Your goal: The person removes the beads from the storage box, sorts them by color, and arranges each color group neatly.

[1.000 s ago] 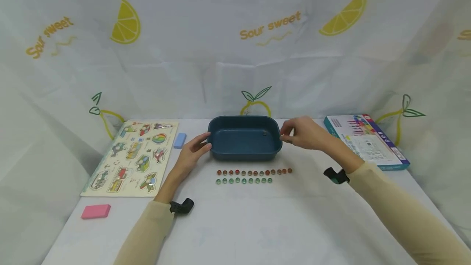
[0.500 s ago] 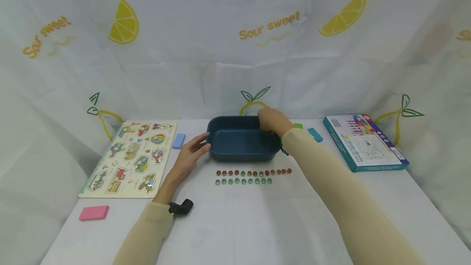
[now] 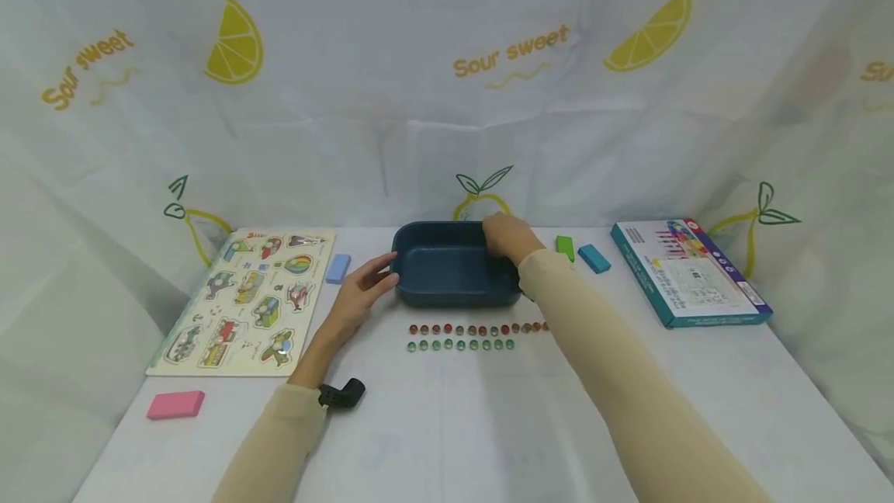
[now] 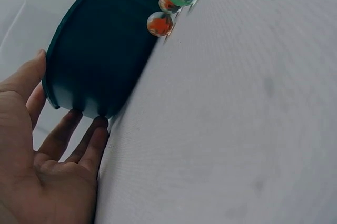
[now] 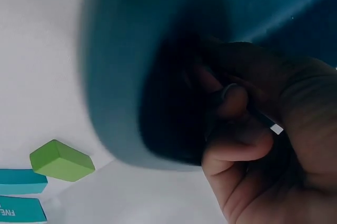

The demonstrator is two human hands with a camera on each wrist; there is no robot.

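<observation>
A dark blue basin (image 3: 447, 274) stands at the back middle of the table. My left hand (image 3: 359, 297) rests on its left end; in the left wrist view the thumb is by the rim and straight fingertips (image 4: 97, 124) touch the end wall. My right hand (image 3: 513, 237) reaches down inside the basin's right end. In the right wrist view its fingers (image 5: 237, 145) are curled, with their tips in dark shadow, and I cannot tell whether they hold anything. Before the basin lie a row of orange-red marbles (image 3: 448, 328) and a row of green marbles (image 3: 461, 345).
On the left lie a picture puzzle board (image 3: 240, 301), a light blue block (image 3: 338, 268) and a pink block (image 3: 175, 404). Right of the basin are a green block (image 3: 565, 248), a blue block (image 3: 594, 258) and a flat printed box (image 3: 691, 274). A white curtain (image 3: 335, 130) hangs behind.
My right hand has moved left from beside the basin's right rim down into the basin, covering the marble seen there earlier. The left hand stays at the left end.
</observation>
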